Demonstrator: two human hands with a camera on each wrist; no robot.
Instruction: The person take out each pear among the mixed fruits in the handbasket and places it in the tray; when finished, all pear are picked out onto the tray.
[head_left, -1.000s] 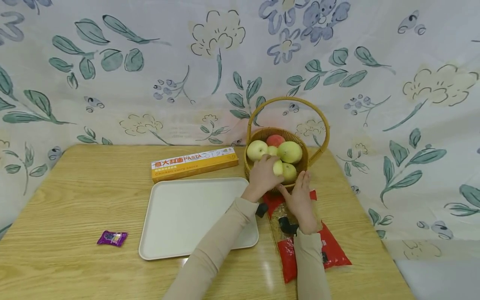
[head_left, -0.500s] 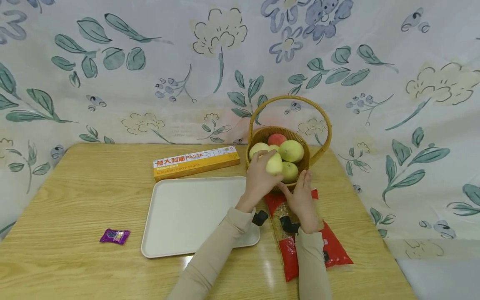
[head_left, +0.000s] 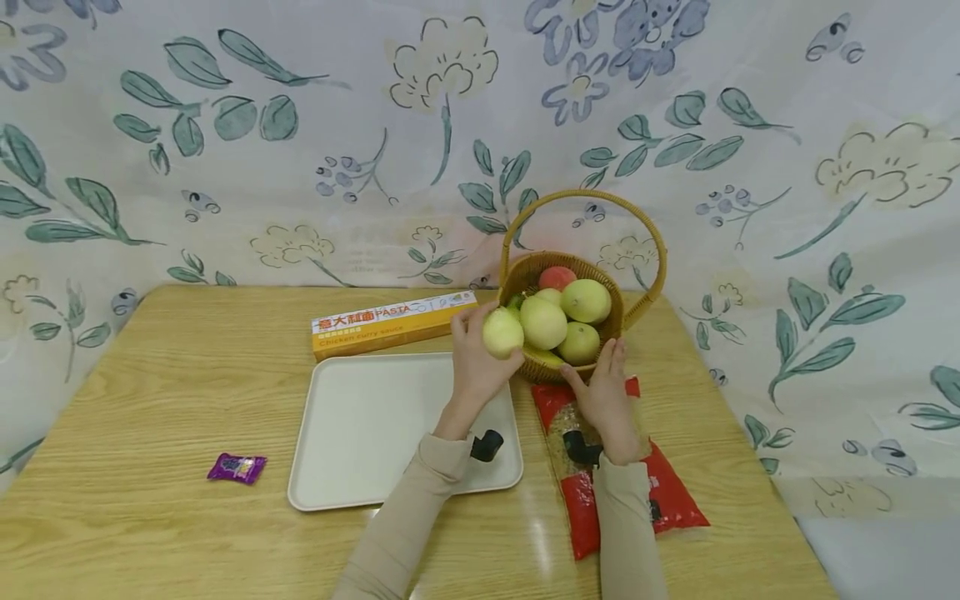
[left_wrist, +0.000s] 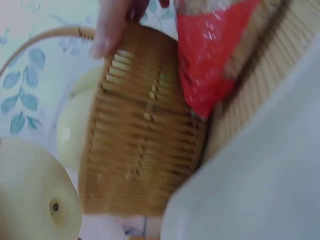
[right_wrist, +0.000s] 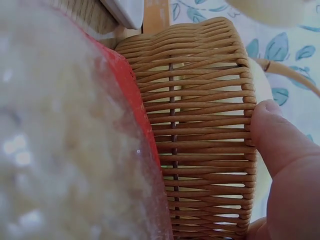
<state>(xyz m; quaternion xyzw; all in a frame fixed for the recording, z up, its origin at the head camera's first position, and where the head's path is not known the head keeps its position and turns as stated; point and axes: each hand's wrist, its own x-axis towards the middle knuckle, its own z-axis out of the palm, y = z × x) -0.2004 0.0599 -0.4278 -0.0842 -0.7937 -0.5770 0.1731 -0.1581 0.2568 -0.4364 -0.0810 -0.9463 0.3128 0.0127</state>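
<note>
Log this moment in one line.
left hand: holds pale round fruit | right hand: touches basket rim | purple packet: left of tray

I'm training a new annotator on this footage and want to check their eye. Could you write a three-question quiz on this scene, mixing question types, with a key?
1. Multiple choice: what does the left hand hold?
a) a red fruit
b) a pale yellow-green fruit
c) a red bag

2. True or false: in the head view, the pasta box lies on the far side of the tray.

3. Fill in the blank: the right hand touches the woven ____.

Key: 1. b; 2. True; 3. basket.
</note>
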